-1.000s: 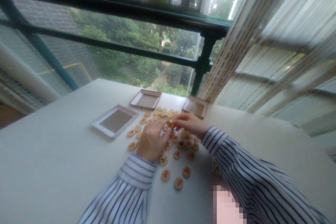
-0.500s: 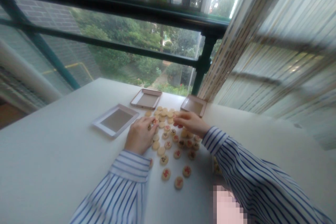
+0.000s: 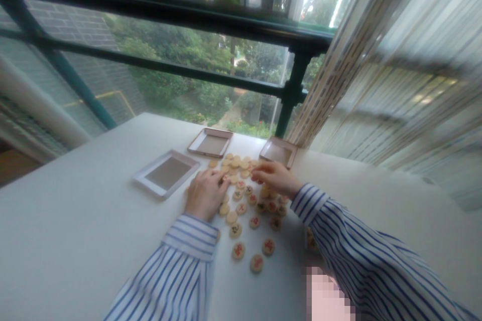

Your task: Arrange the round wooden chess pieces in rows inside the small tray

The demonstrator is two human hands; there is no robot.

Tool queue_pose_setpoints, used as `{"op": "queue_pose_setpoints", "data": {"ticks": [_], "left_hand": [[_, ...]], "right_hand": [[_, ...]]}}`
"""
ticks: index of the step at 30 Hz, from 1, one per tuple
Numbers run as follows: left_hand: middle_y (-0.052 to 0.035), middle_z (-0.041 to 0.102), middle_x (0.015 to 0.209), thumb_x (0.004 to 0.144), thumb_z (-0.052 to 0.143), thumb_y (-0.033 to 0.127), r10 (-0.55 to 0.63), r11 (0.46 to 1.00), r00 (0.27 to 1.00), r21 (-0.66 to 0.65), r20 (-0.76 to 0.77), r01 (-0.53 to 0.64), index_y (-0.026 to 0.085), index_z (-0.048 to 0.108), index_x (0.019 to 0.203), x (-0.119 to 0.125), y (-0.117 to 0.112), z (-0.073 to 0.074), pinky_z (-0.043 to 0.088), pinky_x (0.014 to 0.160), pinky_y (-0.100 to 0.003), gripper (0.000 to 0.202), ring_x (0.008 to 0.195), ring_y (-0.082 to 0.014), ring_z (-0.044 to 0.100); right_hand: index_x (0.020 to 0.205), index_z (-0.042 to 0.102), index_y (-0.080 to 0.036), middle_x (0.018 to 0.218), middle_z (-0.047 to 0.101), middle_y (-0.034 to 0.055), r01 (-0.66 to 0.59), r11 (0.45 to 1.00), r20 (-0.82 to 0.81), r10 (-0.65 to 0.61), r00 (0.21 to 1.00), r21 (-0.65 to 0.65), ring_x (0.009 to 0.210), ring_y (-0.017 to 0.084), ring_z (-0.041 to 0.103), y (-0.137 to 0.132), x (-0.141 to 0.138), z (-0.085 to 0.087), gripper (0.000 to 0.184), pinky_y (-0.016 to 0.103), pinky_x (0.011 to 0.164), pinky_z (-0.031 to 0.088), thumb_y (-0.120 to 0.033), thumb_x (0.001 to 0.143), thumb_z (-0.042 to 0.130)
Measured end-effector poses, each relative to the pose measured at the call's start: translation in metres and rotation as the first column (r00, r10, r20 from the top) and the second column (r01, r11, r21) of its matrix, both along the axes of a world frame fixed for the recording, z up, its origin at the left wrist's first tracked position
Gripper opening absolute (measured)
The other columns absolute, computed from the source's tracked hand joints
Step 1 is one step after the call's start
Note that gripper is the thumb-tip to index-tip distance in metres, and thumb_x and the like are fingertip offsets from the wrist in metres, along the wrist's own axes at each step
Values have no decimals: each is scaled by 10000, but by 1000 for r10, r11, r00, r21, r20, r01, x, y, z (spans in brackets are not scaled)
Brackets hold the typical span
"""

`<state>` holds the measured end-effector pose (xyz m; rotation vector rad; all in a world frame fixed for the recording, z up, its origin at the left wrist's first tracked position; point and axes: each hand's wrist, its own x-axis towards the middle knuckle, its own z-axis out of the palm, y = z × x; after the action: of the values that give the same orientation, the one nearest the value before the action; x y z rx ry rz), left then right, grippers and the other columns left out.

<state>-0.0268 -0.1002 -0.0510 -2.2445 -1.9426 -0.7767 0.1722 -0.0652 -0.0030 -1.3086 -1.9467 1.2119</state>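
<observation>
Several round wooden game discs (image 3: 238, 251) with red or black characters lie scattered on a white table (image 3: 75, 241). My left hand (image 3: 205, 194) rests palm down on the left side of the pile, its fingers curled over a disc near its fingertips. My right hand (image 3: 274, 177) sits on the right side of the pile, fingertips pinched on a red-marked disc. Both arms wear blue-striped sleeves.
A white tray (image 3: 166, 173) lies left of the discs. Two brown box halves (image 3: 211, 142) (image 3: 279, 151) sit at the table's far edge, under a dark window frame (image 3: 293, 85). A striped curtain (image 3: 395, 60) hangs at the right.
My left hand slid left from the pile's middle to its left side, toward the white tray. My right hand stayed almost where it was.
</observation>
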Motion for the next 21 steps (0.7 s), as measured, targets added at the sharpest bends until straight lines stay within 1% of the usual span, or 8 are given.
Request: {"op": "queue_pose_setpoints", "data": {"ticks": [3,6,8,11,14,18,21], "left_hand": [[-74,642,884,828,410,353,9,1000,999,4,-43,-8,212,670,904,1,-1,0,426,747,-349,305,821,-219,547],[-73,642,867,823,410,359,24,1000,996,7,-83,-24,215,675,863,2,-3,1,424,719,-344,305,781,-217,546],[-75,641,861,818,416,361,28,1000,994,12,-104,-27,214,676,857,3,-3,1,422,704,-342,301,767,-218,545],[-77,639,849,817,416,358,30,999,991,18,-128,-28,213,674,856,4,-3,2,420,702,-344,299,762,-220,542],[-79,636,835,820,411,351,34,999,990,27,-135,-30,209,670,851,5,-4,3,419,708,-354,297,770,-227,541],[-79,633,829,821,409,338,42,999,992,35,-122,-38,206,662,819,8,-7,5,418,696,-359,285,790,-236,544],[-72,634,850,821,418,330,52,998,994,50,-101,-47,212,653,847,9,-9,8,416,731,-361,264,822,-235,544]], "right_hand": [[877,655,-112,789,667,52,-7,999,40,5,999,53,653,103,573,5,0,-5,224,217,615,440,-250,778,508],[886,664,-148,831,672,42,-13,984,181,-20,983,179,720,122,584,9,0,-9,228,225,654,424,-272,778,506],[887,663,-168,831,673,37,-28,961,312,-62,948,274,734,134,585,11,-1,-9,231,233,659,411,-290,783,496],[902,651,-187,835,672,44,-48,922,483,-157,861,385,738,159,584,13,-6,-7,245,248,642,396,-321,794,477],[940,633,-196,887,669,62,-85,904,577,-193,793,418,783,178,589,15,-13,-4,262,254,650,395,-342,809,460],[1046,588,-203,1002,643,80,-163,883,640,-182,747,441,909,197,568,18,-25,-1,292,277,747,397,-332,820,455],[1065,573,-209,1023,628,85,-203,874,683,-182,708,442,946,210,550,21,-33,-1,294,312,790,392,-299,813,452]]}}
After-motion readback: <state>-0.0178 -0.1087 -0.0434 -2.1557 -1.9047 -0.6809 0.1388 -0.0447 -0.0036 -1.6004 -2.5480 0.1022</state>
